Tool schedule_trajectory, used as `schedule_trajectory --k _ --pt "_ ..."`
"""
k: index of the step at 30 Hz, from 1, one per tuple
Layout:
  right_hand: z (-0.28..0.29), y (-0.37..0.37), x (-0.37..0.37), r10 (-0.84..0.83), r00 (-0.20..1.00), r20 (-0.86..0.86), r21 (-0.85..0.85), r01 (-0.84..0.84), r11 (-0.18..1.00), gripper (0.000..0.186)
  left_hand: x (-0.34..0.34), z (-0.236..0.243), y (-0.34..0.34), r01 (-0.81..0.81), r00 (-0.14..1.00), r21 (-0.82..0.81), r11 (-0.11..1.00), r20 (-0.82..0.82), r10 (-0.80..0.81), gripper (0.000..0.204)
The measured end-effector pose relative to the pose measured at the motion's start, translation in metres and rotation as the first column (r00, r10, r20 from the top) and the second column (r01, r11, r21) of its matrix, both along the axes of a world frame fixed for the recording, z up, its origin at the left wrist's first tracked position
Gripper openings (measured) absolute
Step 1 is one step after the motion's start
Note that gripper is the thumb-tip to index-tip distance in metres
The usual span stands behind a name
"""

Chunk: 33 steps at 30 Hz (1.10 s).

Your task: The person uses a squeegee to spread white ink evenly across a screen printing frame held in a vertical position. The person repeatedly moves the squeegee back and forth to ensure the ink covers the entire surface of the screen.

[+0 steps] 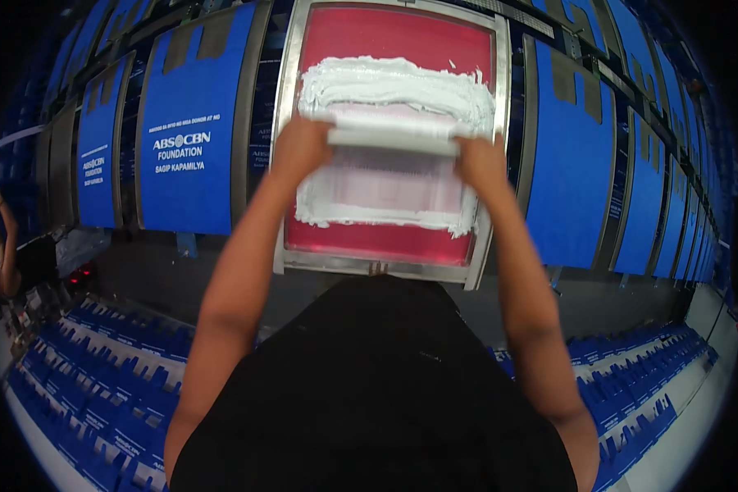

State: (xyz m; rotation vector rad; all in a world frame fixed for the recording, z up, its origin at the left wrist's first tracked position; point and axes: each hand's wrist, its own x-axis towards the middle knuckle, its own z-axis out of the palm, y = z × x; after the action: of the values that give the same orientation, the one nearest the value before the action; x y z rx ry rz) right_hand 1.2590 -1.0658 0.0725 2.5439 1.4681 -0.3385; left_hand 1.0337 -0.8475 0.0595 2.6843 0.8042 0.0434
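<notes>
The squeegee is lying crosswise over the framed screen, within the patch of white paint on its red surface. The left hand is gripping its left end and the right hand its right end, the fingers of both appearing clamped around it. The squeegee is looking fairly light and stiff, probably turning slippery wherever the soft, thick paint is reaching the grip. Its two ends are seeming the best places to hold, with both hands pressing evenly. Blur is softening the squeegee and both hands, so single fingers are blending together. The working edge is hiding underneath, and whatever is lying below the screen is showing only faintly. At the far left, darkness is partly swallowing another person's arm.
</notes>
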Motion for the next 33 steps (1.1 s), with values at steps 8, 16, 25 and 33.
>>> schedule_trajectory --k 8,16,25,33 --pt "0.037 -0.043 -0.042 0.032 0.99 -0.139 -0.012 -0.034 0.999 0.042 -0.051 0.029 -0.033 0.059 0.994 -0.172 0.983 -0.079 -0.074 0.035" --pt "-0.003 -0.01 -0.009 0.012 1.0 -0.007 0.05 -0.012 0.999 0.039 -0.006 -0.012 0.0 0.068 0.995 -0.022 0.997 0.069 -0.066 0.024" --pt "0.039 -0.06 -0.063 0.048 0.987 -0.155 0.09 -0.034 0.995 0.036 -0.071 0.021 -0.048 0.056 0.995 -0.132 0.99 -0.079 -0.066 0.041" --pt "0.003 -0.001 -0.006 -0.013 1.0 -0.029 0.045 0.014 0.999 0.044 0.001 -0.001 -0.002 -0.018 1.0 -0.076 0.997 -0.015 0.017 0.025"
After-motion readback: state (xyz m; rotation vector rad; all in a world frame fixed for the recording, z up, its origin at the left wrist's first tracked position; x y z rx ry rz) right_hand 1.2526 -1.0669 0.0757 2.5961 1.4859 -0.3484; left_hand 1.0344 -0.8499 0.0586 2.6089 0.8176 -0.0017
